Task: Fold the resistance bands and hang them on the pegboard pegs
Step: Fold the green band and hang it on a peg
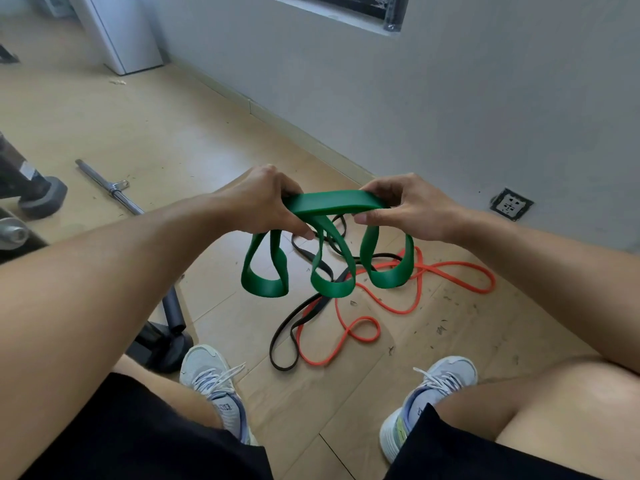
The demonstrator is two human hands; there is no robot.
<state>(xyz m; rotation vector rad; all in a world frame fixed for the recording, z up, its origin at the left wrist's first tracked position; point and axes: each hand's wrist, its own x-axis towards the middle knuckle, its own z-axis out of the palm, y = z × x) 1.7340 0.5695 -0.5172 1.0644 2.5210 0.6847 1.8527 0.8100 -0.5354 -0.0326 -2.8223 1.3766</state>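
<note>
A wide green resistance band [332,204] is stretched flat between my two hands above the floor. My left hand [266,199] grips its left end and my right hand [408,206] pinches its right end. Three green loops hang down below the hands. On the wooden floor beneath lie a thin orange band [446,268] and a thin black band [287,327], tangled over one another. No pegboard is in view.
My two feet in light sneakers [216,379] [440,386] stand near the bands. A metal bar [110,187] and dark gym equipment [34,192] lie at the left. A grey wall with a socket [512,204] runs along the right.
</note>
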